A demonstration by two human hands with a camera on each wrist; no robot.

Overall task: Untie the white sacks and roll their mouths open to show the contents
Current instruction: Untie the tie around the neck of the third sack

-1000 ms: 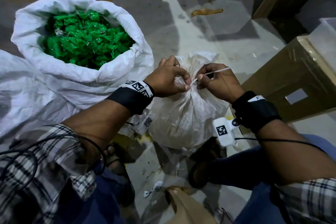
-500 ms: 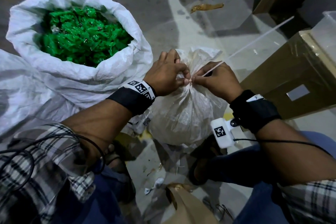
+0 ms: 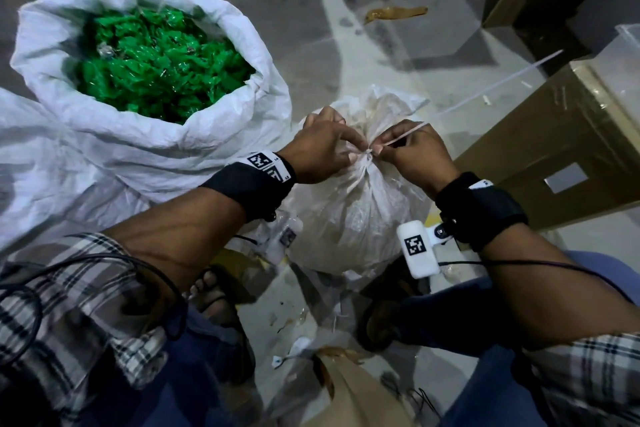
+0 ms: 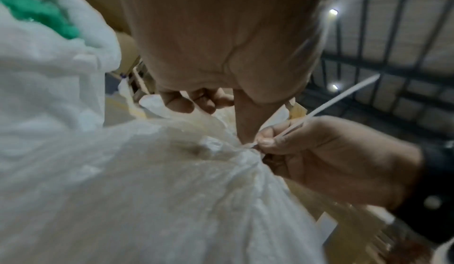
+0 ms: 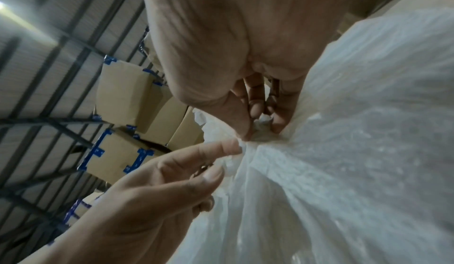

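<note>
A small white sack (image 3: 356, 204) stands on the floor between my feet, its neck gathered and tied. My left hand (image 3: 353, 153) pinches the knot at the neck. My right hand (image 3: 381, 148) pinches the white tie strip (image 3: 403, 136) right beside the knot, and the strip's free end runs up to the right. The left wrist view shows the right hand's thumb and finger on the tie strip (image 4: 329, 105) above the sack (image 4: 147, 190). In the right wrist view the left hand (image 5: 228, 157) touches the bunched neck. A large white sack (image 3: 221, 114) at the left stands rolled open, showing green pieces (image 3: 156, 55).
A taped cardboard box (image 3: 554, 156) stands close on the right with a clear plastic bin (image 3: 627, 55) behind it. Another white sack (image 3: 34, 156) lies at the far left. A brown paper bag (image 3: 349, 388) sits near my knees, with scraps on the concrete floor.
The tie strip has come out much longer and now stretches toward the upper right. Both hands stay at the knot of the small sack.
</note>
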